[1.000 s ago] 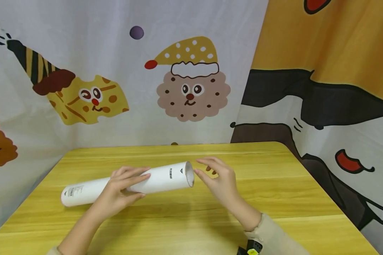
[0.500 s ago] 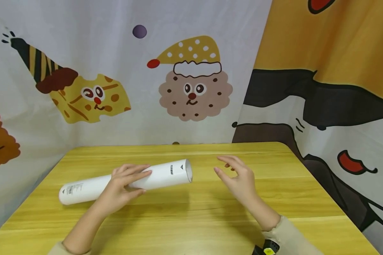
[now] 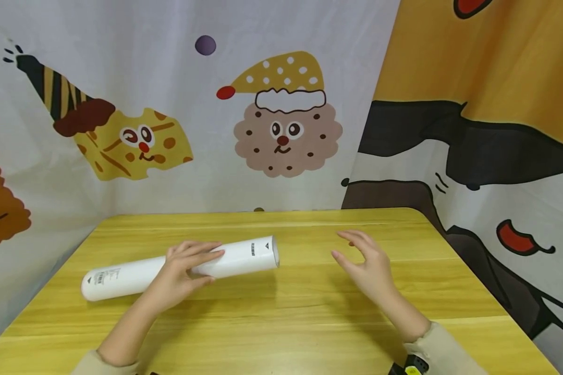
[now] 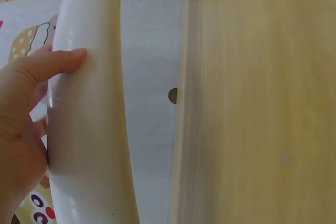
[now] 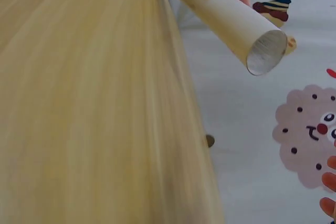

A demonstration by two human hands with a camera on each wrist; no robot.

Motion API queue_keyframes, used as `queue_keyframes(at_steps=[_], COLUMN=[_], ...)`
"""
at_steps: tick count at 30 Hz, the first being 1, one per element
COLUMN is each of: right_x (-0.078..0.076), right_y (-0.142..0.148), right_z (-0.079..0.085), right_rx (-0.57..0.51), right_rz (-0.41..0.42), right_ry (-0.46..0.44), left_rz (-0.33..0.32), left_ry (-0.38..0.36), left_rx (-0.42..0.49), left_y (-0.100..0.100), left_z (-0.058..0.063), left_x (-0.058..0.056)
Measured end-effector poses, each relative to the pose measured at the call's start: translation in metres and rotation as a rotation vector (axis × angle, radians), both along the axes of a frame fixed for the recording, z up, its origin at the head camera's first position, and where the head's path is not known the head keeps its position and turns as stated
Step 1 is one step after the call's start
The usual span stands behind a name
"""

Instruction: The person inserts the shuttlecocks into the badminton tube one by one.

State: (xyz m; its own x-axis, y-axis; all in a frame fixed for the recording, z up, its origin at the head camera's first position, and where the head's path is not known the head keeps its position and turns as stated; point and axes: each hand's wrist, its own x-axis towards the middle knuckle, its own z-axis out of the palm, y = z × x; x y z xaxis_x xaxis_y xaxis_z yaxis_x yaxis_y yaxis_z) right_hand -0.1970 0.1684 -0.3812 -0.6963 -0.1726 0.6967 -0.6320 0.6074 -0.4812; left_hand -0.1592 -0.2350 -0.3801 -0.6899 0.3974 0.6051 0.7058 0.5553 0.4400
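My left hand (image 3: 180,273) grips a long white tube (image 3: 244,258) around its middle, thumb on the near side and fingers over the top. Small dark print and arrow marks show near both ends. The tube slants, its right end raised above the table while the left end is low by the surface. In the right wrist view the tube's open end (image 5: 266,52) shows a greyish, shiny inside. My right hand (image 3: 368,265) holds nothing and hovers to the right of that end, fingers and thumb loosely bent and apart. Its fingertips (image 5: 329,181) enter the right wrist view at the right edge.
The wooden table (image 3: 281,333) has a yellowish grain and rounded far corners. Behind it hangs a white curtain (image 3: 169,88) with cartoon prints, and a patterned yellow and dark part (image 3: 488,78) lies to the right. A dark wrist strap (image 3: 415,364) sits by my right sleeve.
My right hand has moved right, away from the tube's raised end, and its fingers have spread a little. The tube has shifted slightly left in my left hand's grip, its opening turned more from view.
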Motion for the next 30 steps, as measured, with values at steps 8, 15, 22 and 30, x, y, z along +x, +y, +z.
queue_keyframes(at_steps=[8,15,22,30], right_x=[0.000,-0.001,0.001,0.003], right_y=[0.021,0.039,0.053,0.064], right_z=[-0.010,-0.017,-0.021,-0.025], right_rx=[-0.023,-0.047,-0.035,0.015], right_rz=[0.003,0.009,0.036,0.039], right_ry=[-0.100,-0.180,-0.255,-0.280], left_rz=[0.058,0.088,0.084,0.079], left_ry=[-0.049,-0.052,-0.094,-0.120], left_rx=[-0.037,-0.050,-0.082,-0.137], left_y=[-0.001,-0.002,0.001,0.003], left_z=[-0.005,-0.010,-0.016,-0.020], left_x=[-0.004,-0.008,-0.013,-0.015])
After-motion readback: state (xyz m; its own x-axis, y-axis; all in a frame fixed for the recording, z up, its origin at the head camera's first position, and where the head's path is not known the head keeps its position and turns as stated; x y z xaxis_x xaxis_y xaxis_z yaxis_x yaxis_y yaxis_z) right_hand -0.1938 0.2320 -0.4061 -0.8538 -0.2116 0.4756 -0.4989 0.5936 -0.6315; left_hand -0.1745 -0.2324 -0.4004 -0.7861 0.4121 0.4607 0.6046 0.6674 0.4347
